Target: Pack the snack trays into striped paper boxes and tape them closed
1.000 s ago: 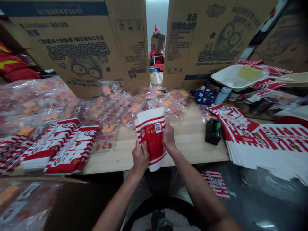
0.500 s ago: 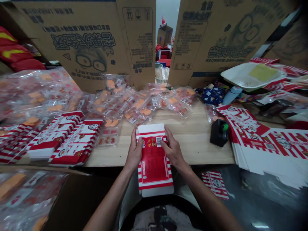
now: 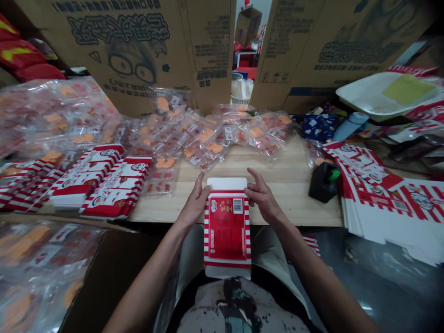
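A red-and-white striped flat carton [image 3: 228, 231] stands out from the table's front edge above my lap, its barcode panel facing up. White flaps show at its far and near ends. My left hand [image 3: 194, 203] grips its upper left edge, with the thumb on the side and the fingers partly hidden. At the upper right corner, my right hand [image 3: 265, 199] holds the edge with thumb and bent fingers, while its index finger points outward.
Clear bags of orange pieces [image 3: 204, 136] lie across the back and left. Striped cartons [image 3: 118, 185] are stacked at left, with flat carton sheets [image 3: 381, 203] at right. A black tape dispenser [image 3: 324, 182] stands near them. An open cardboard box [image 3: 114, 273] is at lower left.
The view has shifted slightly. My right thumb has moved off the carton's printed face to its edge, and the right index finger has stretched out. The carton stays between both hands.
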{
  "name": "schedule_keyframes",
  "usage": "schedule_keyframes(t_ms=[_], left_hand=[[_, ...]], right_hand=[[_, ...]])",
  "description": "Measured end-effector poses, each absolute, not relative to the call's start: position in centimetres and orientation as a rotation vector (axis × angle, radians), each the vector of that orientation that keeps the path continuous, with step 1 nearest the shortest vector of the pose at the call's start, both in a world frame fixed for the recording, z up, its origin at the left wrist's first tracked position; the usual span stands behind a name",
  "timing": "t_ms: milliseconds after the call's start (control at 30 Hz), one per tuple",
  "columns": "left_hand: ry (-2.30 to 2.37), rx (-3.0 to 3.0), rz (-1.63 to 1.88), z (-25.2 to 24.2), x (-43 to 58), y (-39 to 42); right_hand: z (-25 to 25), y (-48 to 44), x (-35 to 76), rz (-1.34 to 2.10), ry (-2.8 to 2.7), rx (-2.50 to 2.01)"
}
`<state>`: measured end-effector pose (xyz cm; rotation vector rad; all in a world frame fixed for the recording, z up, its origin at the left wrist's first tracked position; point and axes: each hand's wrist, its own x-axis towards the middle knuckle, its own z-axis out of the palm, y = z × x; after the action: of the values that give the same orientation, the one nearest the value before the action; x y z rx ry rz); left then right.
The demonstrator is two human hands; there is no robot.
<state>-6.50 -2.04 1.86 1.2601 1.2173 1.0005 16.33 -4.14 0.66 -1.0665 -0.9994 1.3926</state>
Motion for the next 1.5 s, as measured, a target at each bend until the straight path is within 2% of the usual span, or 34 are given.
schedule_keyframes(t_ms=[133, 367, 700, 867, 1033, 1100, 1267, 1500], left_hand=[[1.059, 1.144, 0.917, 1.5, -7.1, -1.6], [1.033, 1.094, 0.913, 0.4, -7.3, -2.9], [0.932, 1.087, 0.719, 4.2, -7.2, -3.6], [0.998, 1.159, 0.832, 3.8, -6.5, -4.1], [1.095, 1.241, 1.018, 2.4, -4.8, -4.6], [1.037, 1.177, 0.979, 2.6, -4.9, -4.7], [0.83, 0.811, 0.822, 3.4, -6.4, -3.9], [0.921, 0.716, 0.809, 3.3, -6.5, -2.6]], right_hand=[[0.6, -3.7, 16.8, 1.446, -1.114, -1.079], [0.8, -4.9, 17.6, 1.194, -1.56, -1.177], [4.6, -3.4, 17.7, 1.527, -1.505, -1.132], [5.1, -3.6, 17.4, 1.607, -1.594, -1.124], [5.2, -3.9, 16.6, 1.357, -1.706, -1.108], [5.0, -3.7, 17.0, 1.302, -1.775, -1.089], [4.2, -3.2, 18.2, 1.422, -1.929, -1.041], [3.8, -2.4, 17.4, 1.213, -1.961, -1.041]])
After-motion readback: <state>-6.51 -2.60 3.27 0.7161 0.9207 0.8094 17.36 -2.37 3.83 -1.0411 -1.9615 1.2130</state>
